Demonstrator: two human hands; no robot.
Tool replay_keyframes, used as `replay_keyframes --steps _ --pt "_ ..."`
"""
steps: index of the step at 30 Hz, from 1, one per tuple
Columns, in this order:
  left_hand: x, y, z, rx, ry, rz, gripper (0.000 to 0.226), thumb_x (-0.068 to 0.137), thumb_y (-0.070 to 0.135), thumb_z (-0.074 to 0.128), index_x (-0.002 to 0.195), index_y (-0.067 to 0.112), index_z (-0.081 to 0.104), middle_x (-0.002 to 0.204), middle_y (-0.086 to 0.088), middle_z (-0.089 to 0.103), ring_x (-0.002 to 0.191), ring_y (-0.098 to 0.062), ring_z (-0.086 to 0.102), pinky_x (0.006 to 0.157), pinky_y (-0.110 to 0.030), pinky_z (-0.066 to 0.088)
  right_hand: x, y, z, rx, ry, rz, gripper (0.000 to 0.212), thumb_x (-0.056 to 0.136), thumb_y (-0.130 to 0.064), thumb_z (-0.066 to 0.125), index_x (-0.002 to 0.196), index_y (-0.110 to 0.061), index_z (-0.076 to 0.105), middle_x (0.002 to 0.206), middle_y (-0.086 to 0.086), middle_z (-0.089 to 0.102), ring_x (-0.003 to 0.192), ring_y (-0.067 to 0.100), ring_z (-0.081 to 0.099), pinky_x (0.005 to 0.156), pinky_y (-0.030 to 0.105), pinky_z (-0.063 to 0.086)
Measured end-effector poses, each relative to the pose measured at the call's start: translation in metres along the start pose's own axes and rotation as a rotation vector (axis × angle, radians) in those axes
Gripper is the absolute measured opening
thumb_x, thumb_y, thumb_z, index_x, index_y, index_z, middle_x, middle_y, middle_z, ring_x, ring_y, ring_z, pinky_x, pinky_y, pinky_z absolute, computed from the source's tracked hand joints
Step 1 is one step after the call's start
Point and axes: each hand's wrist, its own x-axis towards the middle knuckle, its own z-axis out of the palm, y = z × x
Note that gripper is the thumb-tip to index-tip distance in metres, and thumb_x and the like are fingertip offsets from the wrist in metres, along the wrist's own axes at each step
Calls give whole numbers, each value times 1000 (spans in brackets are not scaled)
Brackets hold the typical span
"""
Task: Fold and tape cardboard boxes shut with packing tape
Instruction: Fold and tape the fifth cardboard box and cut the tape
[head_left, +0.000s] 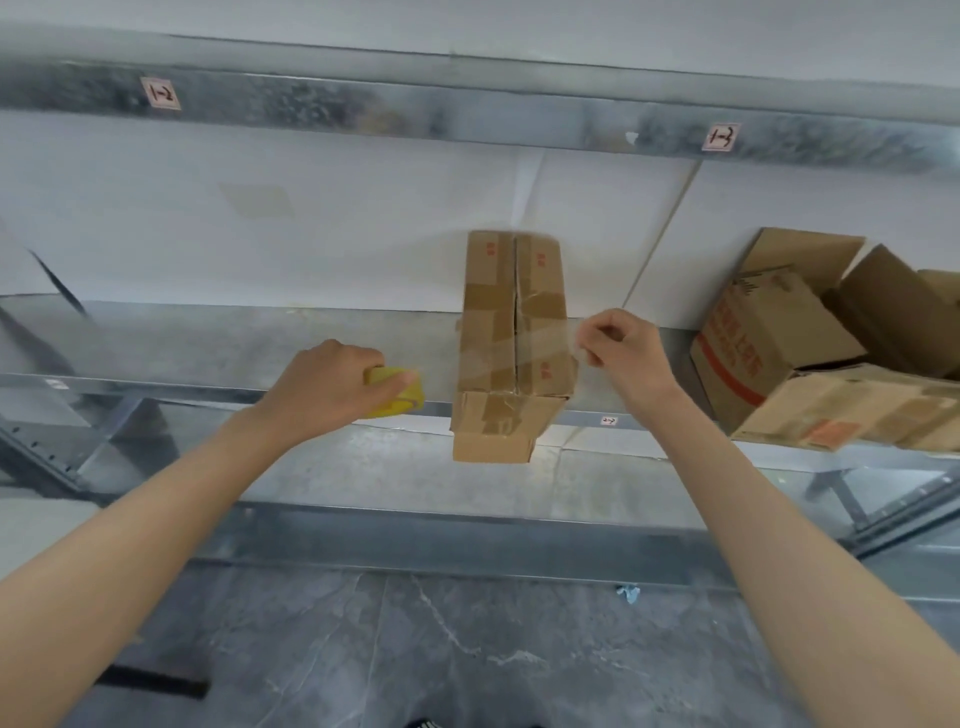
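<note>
Head view: the left hand (322, 384) curls round a yellow roll of clear packing tape (397, 392) above the grey metal shelf (208, 338). Its stretched clear strip (498, 353) crosses the narrow brown cardboard box (511, 312) standing mid-shelf. The right hand (623, 348) pinches the strip's free end. This film looks thin and clingy, so it is best kept taut from both ends; the box seems light and may slide.

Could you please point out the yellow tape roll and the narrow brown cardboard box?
yellow tape roll (408, 401): head view, exposed outer side.
narrow brown cardboard box (488, 270): head view, left top flap.
</note>
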Motion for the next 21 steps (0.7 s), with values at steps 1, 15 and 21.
replay_keyframes --steps 1,15,21 --pt "-4 0 3 -61 1 -23 54 76 64 35 55 14 42 50 1 44 51 -15 43 51 -27 29 -2 6 -5 -15 13 10 19 88 -2 58 72 -12 61 64 -1 57 50 0 48 58 14 43" --pt "-12 -7 24 2 32 -16 69 68 75 22 55 11 43 48 0 43 51 -18 45 52 -28 30 -22 72 -38 9 109 199 14 89 -1 56 78 -6 63 63 4 54 58 12 47 61 21 45" --pt "0 -12 34 183 145 1 60 78 62 32 68 9 58 57 -4 55 60 -26 51 56 -29 30 -18 76 -35 42 100 203 24 90 -2 56 71 -14 61 63 3 53 59 13 47 63 22 45"
